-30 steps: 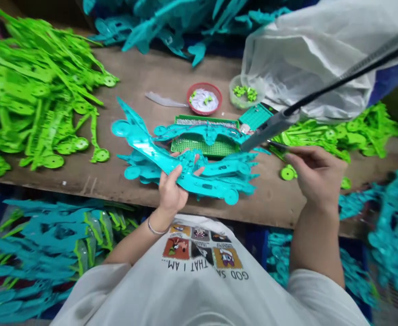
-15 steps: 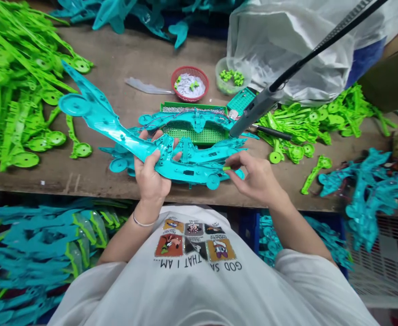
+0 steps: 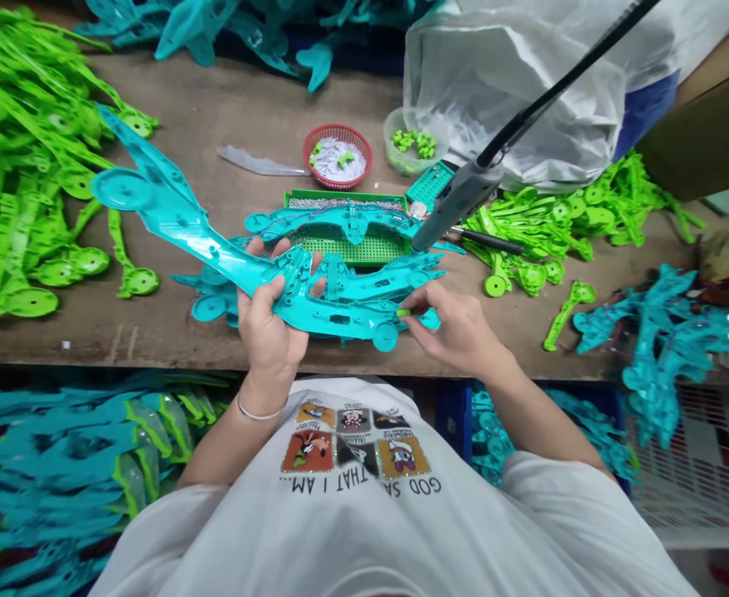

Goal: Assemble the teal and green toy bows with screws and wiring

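Note:
My left hand point(image 3: 272, 323) is closed around the middle of a long turquoise plastic shell point(image 3: 215, 249), thumb on top and fingers behind it. Between the thumb and forefinger of my right hand point(image 3: 454, 323) is a small green plastic piece point(image 3: 403, 313), held at the shell's right end beside a round disc point(image 3: 385, 337). Whether the piece touches the shell I cannot tell. Under and behind the held shell lie more turquoise shells point(image 3: 395, 278). One wired shell point(image 3: 355, 217) rests across a green tray point(image 3: 345, 250) with small metal parts.
A grey electric screwdriver point(image 3: 454, 207) hangs on a cord right of the tray. Behind stand a red basket point(image 3: 337, 184) and a clear bowl point(image 3: 395, 162) with green pieces. Green arms are heaped left point(image 3: 21, 191) and right point(image 3: 563, 215). A white sack point(image 3: 526, 75) stands at the back.
The green piece in my right hand has come closer to the shell's right end. My left hand keeps its hold. The whole view has shifted slightly.

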`<state>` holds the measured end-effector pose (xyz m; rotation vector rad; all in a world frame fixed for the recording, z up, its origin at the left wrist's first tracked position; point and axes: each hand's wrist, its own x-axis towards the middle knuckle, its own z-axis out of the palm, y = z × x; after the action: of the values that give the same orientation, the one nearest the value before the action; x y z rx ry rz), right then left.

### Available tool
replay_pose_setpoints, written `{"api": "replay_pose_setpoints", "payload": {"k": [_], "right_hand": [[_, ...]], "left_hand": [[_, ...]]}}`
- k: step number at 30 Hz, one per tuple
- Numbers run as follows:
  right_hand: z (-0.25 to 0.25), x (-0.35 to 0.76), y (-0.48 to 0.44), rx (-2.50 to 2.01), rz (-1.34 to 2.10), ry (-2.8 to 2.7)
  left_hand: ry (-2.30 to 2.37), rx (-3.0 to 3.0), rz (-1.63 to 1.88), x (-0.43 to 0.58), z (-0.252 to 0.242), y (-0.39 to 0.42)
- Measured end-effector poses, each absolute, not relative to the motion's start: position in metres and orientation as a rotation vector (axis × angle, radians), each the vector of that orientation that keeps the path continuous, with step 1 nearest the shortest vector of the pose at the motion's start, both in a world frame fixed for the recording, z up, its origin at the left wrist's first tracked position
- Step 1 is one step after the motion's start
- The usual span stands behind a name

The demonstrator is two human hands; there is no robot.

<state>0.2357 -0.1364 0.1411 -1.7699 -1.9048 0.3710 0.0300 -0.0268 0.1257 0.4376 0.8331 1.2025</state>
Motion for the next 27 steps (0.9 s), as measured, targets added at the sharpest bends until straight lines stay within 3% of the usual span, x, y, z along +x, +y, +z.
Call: {"api": "replay_pose_setpoints", "payload": {"k": [14,21,23,27], "right_hand": [[0.125,0.234,-0.142,-1.738,0.493,-1.875],[0.161,0.286,-0.138,-1.705,0.845,-1.669],[0.171,0.318,-0.121,-1.853,0.782,-1.617],[0.170,0.375,-0.058,-2.188,0.267,-1.364]], "left_hand": [[0.828,0.401,1.147,0.042,0.127,-0.019],[0.783,0.432,1.156,0.043,0.114,-0.020],[0.743,0.428,1.169,0.043,0.113,-0.021],[0.720,0.412,1.184,0.045,0.114,-0.024]]}}
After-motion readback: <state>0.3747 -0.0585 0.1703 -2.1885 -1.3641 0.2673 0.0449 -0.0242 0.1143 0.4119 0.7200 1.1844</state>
